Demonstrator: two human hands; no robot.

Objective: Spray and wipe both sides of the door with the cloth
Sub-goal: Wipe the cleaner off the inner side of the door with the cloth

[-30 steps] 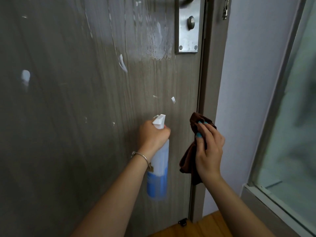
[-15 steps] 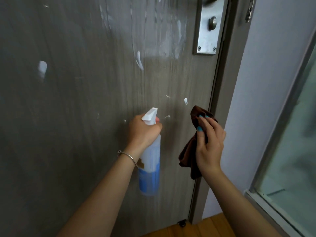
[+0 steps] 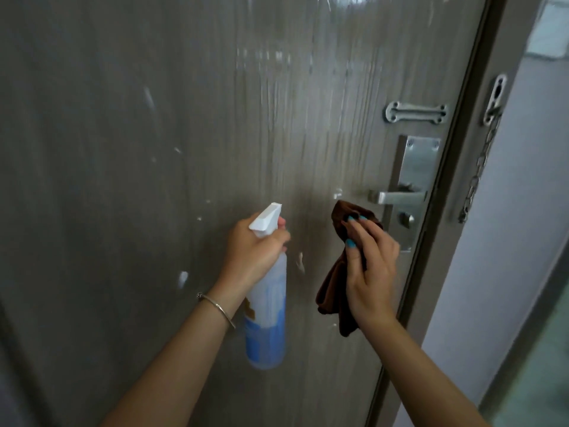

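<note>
The grey wood-grain door (image 3: 154,134) fills most of the head view, with wet streaks and white foam spots on it. My left hand (image 3: 252,251) grips the neck of a spray bottle (image 3: 266,318) with a white trigger head and blue label, nozzle facing the door. My right hand (image 3: 369,266) holds a brown cloth (image 3: 335,291), bunched under the fingers, just left of the lock plate and below the lever handle (image 3: 397,197). The cloth hangs down beside the door surface; contact with the door is not clear.
A steel lock plate (image 3: 417,167) and a small latch bar (image 3: 415,112) sit near the door's right edge. A door chain (image 3: 477,171) hangs on the dark frame (image 3: 455,180). A pale wall (image 3: 508,241) and glass panel lie to the right.
The view has swung upward, so the lever handle, latch bar and chain now show. Both hands have risen along the door with the bottle and cloth, keeping their grips.
</note>
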